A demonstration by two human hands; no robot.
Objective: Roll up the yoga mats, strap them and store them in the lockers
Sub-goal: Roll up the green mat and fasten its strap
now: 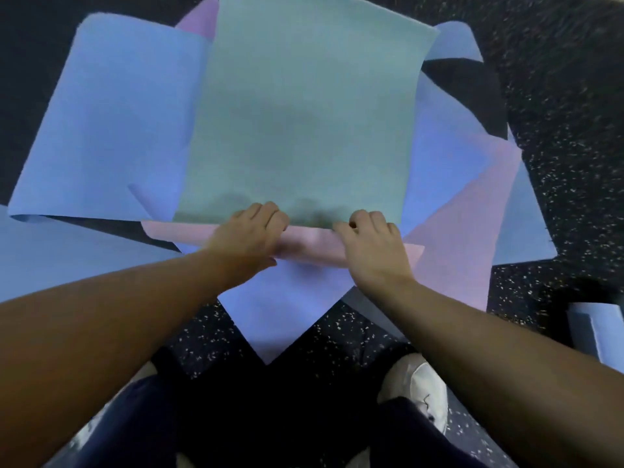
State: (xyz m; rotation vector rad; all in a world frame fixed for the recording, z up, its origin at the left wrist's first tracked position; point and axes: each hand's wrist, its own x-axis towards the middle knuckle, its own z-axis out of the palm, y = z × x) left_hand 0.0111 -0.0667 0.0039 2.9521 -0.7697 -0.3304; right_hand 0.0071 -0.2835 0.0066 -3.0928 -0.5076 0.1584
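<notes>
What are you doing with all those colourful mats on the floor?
A person is bending over a pile of yoga mats spread across a dark speckled floor. Both hands, the left hand and the right hand, grip the near edge of the green mat that lies on top, seemingly to begin rolling it. It is still flat. Blue mats and pink mats lie crisscrossed under it. One blue mat at the right already looks rolled up.
</notes>
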